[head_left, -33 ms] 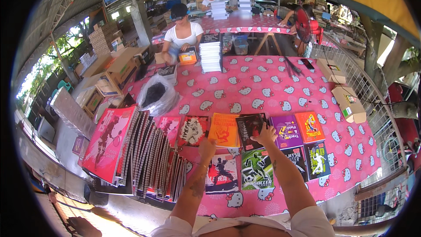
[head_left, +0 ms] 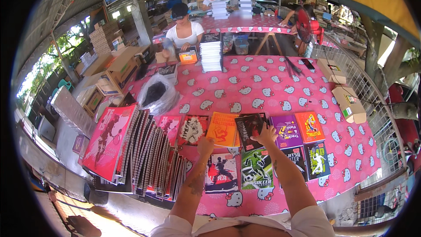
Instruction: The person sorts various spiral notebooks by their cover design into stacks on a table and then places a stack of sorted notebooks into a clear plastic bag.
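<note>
My left hand point(head_left: 206, 146) is closed at the lower left corner of an orange notebook point(head_left: 223, 128), its fingertips partly hidden. My right hand point(head_left: 266, 136) grips the right side of a black notebook point(head_left: 248, 127), thumb on the cover. The black notebook tilts slightly and lies against the orange one. Another dark edge shows beneath its upper right corner. Left of them lie a red-and-white notebook point(head_left: 193, 130) and a pink one point(head_left: 170, 126); to the right, a purple notebook point(head_left: 286, 131) and an orange-red one point(head_left: 308, 127). Nearer me lie a green soccer notebook point(head_left: 257, 170) and several others.
A long row of spiral notebooks point(head_left: 149, 149) leans at the left. Beyond it sit a clear plastic bag point(head_left: 158, 95) and cardboard boxes point(head_left: 116, 72). Across the pink table point(head_left: 254, 77), a person in white point(head_left: 186, 33) works beside a tall notebook stack point(head_left: 211, 55). Cartons point(head_left: 348, 104) lie at the right edge.
The black notebook has shifted slightly left and tilted a little more. The orange notebook's cover has moved slightly too. My hands have barely moved.
</note>
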The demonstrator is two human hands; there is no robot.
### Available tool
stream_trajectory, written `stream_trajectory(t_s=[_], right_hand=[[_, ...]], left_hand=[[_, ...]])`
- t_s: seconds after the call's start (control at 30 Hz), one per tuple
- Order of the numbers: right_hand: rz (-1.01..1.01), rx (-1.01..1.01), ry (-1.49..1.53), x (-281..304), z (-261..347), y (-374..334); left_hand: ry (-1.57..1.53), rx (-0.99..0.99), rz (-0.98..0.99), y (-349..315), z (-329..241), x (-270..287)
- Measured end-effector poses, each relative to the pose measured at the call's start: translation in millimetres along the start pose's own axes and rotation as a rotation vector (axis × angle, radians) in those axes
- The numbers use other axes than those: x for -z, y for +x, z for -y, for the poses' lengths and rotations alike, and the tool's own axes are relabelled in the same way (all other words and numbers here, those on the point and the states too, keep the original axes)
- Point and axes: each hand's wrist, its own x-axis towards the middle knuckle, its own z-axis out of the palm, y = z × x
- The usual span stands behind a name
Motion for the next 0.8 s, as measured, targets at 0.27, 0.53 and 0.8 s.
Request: stream_trajectory(t_s=[0.27,0.53,0.8], right_hand=[[-0.132,0.073,0.489,-13,-70,62],[-0.406,0.618,0.951,144,29,-41],[-0.138,0.982,1.553,266,244,-276]], left_hand=[[-0.242,-0.910,-0.446,-133,-89,75],[-0.120,-1.312,-0.427,-285,-41,279],[-0.855,-1.353,-0.627,-330,91,523]])
